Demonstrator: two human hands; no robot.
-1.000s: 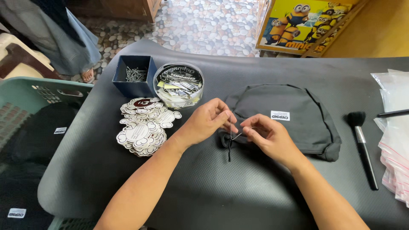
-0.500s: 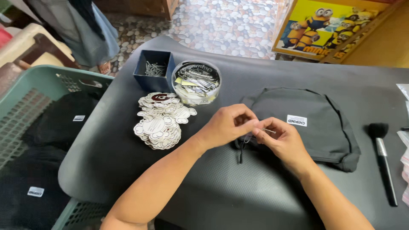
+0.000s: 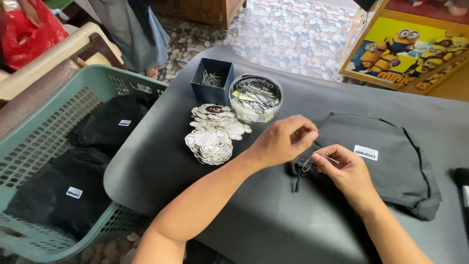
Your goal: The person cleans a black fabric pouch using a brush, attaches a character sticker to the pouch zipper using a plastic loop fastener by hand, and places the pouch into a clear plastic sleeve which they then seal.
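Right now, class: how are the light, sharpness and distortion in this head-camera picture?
Head view: soft, even daylight; faint shadows under the left hand and right hand; centre sharp; wide-angle bending shows at the green basket; no strong glare on the dark pouch.

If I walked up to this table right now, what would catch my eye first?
Two bare hands meet mid-table: the left hand and right hand pinch a thin metal pin at the edge of a flat dark grey fabric bag. Left of them lies a heap of white die-cut paper tags.
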